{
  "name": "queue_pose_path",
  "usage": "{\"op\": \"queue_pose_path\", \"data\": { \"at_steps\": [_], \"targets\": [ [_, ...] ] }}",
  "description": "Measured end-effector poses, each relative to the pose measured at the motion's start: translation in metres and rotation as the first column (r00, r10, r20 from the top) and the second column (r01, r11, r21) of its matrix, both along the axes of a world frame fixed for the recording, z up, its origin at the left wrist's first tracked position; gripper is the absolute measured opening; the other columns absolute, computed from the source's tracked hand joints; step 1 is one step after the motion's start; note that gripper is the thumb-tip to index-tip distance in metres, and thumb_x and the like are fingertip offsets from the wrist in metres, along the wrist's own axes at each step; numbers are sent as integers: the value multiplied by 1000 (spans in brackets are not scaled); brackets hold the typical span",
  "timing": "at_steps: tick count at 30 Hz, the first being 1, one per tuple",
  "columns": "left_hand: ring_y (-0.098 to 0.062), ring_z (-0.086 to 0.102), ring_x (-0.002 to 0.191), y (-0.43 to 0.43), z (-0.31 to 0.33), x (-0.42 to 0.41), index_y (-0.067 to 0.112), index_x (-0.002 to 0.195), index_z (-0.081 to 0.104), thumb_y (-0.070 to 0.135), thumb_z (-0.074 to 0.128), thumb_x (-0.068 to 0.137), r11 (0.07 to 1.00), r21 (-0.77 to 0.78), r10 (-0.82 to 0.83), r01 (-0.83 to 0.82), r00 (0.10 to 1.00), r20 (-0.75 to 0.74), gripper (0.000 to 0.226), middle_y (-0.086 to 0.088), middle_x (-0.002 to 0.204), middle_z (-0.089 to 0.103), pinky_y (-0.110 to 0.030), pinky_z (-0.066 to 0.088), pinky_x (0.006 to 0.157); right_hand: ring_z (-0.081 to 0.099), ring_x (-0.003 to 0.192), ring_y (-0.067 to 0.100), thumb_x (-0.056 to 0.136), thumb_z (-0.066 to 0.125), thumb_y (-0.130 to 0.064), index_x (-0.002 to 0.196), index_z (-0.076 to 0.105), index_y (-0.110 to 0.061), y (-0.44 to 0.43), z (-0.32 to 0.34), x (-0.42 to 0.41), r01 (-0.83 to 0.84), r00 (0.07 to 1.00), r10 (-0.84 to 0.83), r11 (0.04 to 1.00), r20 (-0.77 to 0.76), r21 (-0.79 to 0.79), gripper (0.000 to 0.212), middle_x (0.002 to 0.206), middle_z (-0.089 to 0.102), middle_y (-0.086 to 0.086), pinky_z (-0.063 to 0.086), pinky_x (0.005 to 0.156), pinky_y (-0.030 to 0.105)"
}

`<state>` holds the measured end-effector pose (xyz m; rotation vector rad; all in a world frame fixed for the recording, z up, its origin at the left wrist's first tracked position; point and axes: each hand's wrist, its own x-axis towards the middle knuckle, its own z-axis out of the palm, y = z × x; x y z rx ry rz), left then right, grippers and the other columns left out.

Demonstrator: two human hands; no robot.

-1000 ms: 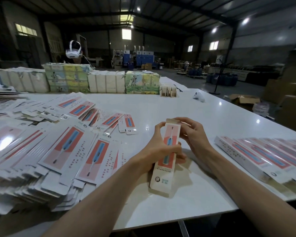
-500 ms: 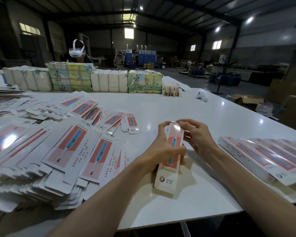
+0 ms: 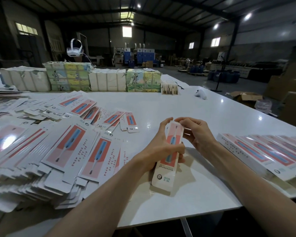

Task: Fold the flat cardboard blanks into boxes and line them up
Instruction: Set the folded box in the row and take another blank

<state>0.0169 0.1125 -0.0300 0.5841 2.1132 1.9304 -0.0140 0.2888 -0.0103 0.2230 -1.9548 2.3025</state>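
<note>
The long narrow box [image 3: 163, 177], white with a salmon panel and a blue toothbrush printed on it, stood slanted above the near part of the white table [image 3: 161, 106], its lower end touching or almost touching the tabletop and its upper end tipped away from the person. The left hand [image 3: 161, 147] gripped it round the middle, fingers wrapped across the front and the forefinger reaching up along the left edge toward the top. The right hand [image 3: 197, 134] was at the upper end, its fingers curled and the fingertips [image 3: 178, 119] pinching the box's top; I could not tell whether the end flap was tucked in.

To the person's right, near the table's edge, a row of finished boxes [image 3: 263, 151] of the same print lay side by side, touching one another. To the left a broad, sloppy heap of flat blanks [image 3: 58, 151] spread over much of the table, with a few loose ones [image 3: 129, 122] lying apart toward the middle.

Along the far edge stood wrapped bundles [image 3: 108, 79], some plain white and some with coloured pictures, and beside them a small stack of brown card pieces [image 3: 169, 87]. A white controller [image 3: 200, 94] lay alone on the tabletop farther right. Behind the bundles a person wore a white headset [image 3: 74, 48]. On the floor past the table sat an open carton [image 3: 244, 97], in a dim hall.
</note>
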Motion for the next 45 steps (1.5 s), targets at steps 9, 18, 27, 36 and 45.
{"op": "queue_pose_path", "data": {
  "at_steps": [9, 18, 27, 36, 45],
  "targets": [
    [-33, 79, 92, -3, 5, 2, 58, 140, 26, 10, 84, 83, 991, 31, 129, -130, 991, 16, 95, -16, 125, 61, -46, 67, 81, 76, 105, 32, 101, 68, -17, 125, 73, -10, -7, -5, 2, -108, 990, 113, 992, -81, 64, 25, 113, 77, 15, 64, 89, 37],
    [-37, 79, 92, -4, 6, 4, 55, 142, 25, 5, 83, 83, 990, 78, 107, -113, 991, 77, 97, -20, 129, 59, -52, 66, 84, 77, 104, 34, 99, 72, -17, 119, 74, -5, -3, -8, 2, -83, 979, 112, 983, -169, 167, 23, 109, 79, 17, 64, 91, 39],
    [-26, 78, 76, -3, 9, -3, 16, 122, 61, 35, 71, 97, 943, 287, 94, -170, 961, 260, 32, -11, 88, 79, -35, 63, 66, 72, 106, 10, 106, 59, -41, 141, 52, -40, -14, -12, 7, 94, 961, 34, 892, -275, 441, 35, 127, 61, -7, 61, 79, 22],
    [-24, 77, 81, -5, 15, 2, 16, 78, 84, 53, 63, 100, 832, 508, 32, -222, 934, 356, 48, -9, 83, 76, -39, 64, 75, 60, 107, 4, 93, 59, -71, 133, 65, -32, -27, -9, 16, 165, 934, 171, 572, -314, 803, 56, 118, 63, -5, 49, 92, 27],
    [-12, 73, 85, 1, 3, 0, 19, 121, 72, 42, 51, 108, 973, 14, 231, -231, 970, -70, 33, -5, 104, 76, -28, 58, 76, 57, 108, 20, 98, 72, -36, 147, 56, -13, 2, 11, 39, 430, 880, 22, 389, -474, 815, 56, 121, 62, 8, 51, 92, 33]
  ]
}}
